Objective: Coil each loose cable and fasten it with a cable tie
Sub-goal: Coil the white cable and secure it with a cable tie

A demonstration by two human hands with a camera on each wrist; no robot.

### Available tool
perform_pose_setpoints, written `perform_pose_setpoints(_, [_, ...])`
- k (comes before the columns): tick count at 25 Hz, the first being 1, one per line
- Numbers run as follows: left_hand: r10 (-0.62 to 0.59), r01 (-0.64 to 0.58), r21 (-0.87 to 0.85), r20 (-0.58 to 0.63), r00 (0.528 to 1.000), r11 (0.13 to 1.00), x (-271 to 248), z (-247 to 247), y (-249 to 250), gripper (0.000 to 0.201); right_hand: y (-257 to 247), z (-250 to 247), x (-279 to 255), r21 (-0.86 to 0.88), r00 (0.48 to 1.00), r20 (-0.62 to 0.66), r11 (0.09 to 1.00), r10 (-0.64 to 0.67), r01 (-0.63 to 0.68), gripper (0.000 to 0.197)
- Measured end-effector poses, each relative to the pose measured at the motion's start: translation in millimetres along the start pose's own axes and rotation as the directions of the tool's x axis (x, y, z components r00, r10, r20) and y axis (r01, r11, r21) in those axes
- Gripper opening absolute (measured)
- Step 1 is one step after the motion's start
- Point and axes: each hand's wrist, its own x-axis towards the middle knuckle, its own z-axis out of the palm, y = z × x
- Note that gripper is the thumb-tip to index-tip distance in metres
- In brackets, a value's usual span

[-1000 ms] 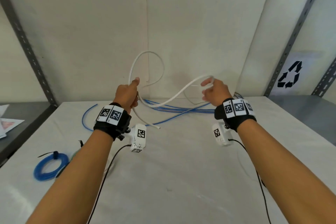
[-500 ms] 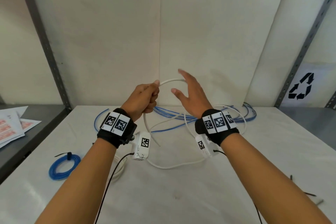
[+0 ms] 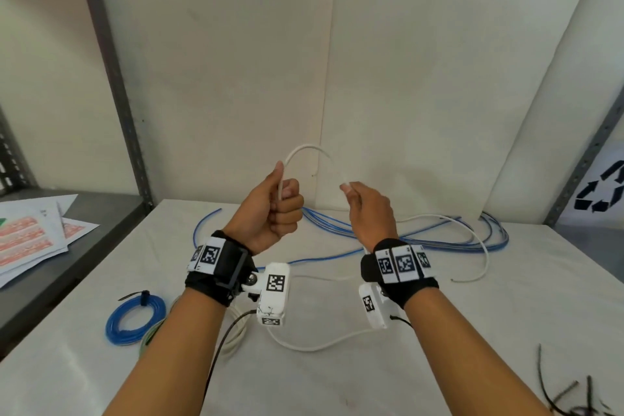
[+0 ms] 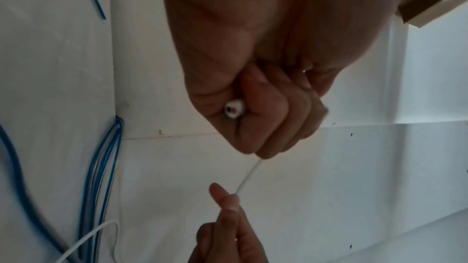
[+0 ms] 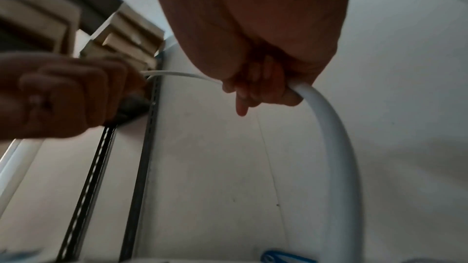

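— Blue plastic first, at our far left: a coiled blue cable (image 3: 135, 320) lies flat on the tabletop (image 3: 337, 375), a neat round ring cinched by a black cable tie (image 3: 143, 295). What do we hold?

— A smooth, round-section white cable (image 3: 309, 150). Our left hand (image 3: 270, 213) is a fist, fingers (image 4: 278, 119) curled tight round it, thumb up along it; its cut end pokes out below the fist in the wrist view.

— And its line?

— It rises from the fist, arches over and comes down rightward to our right hand (image 3: 369, 213), whose fingers (image 5: 243, 95) pinch it. The rest hangs below that hand and trails in slack curves across the tabletop.

— Behind?

— Loose blue cables (image 3: 439, 240), thin and glossy, run lengthwise left to right along the back wall. Near right, black cable ties (image 3: 557, 395) lie scattered.
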Motion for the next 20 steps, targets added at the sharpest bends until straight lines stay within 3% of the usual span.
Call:
perform_pose_setpoints(3, [0.059, -0.063, -0.075, -0.056, 0.997, 0.995, 0, -10, -1, 0.035, 7, 0, -1, -0.108, 0.998, 0.059, 0.994, -0.02, 0.026, 0.036])
perform_pose_setpoints(7, [0.155, -0.183, -0.203, -0.15, 0.977, 0.962, 3, -14, -1, 0.047, 11, -5, -2, 0.05, 0.995, 0.075, 0.997, -0.064, 0.06, 0.026])
perform_pose_setpoints(10, [0.274, -0.347, -0.4, -0.229, 0.934, 0.848, -4, -34, 17, 0.04, 17, -13, -11, 0.328, 0.995, -0.031, 0.94, -0.091, 0.096, 0.008])
perform_pose_setpoints(13, [0.351, -0.463, -0.523, -0.304, 0.885, 0.716, -18, -53, 28, 0.028, 30, -19, -11, 0.343, 0.997, -0.069, 0.937, -0.041, 0.062, 0.005])
perform_pose_setpoints(16, [0.391, -0.518, -0.318, -0.385, 0.836, 0.794, -13, -43, 27, 0.029, 28, -16, -14, 0.184, 0.993, -0.025, 0.975, -0.118, 0.121, 0.011])
perform_pose_setpoints(18, [0.424, -0.46, 0.013, -0.416, 0.805, 0.888, 1, -24, 20, 0.035, 15, -18, -17, 0.006, 0.971, 0.036, 0.972, -0.236, 0.236, 0.017])
perform_pose_setpoints(20, [0.496, -0.339, 0.413, -0.37, 0.786, 0.845, 10, -12, 6, 0.039, -2, -22, -18, -0.074, 0.934, 0.151, 0.939, -0.323, 0.336, 0.023])
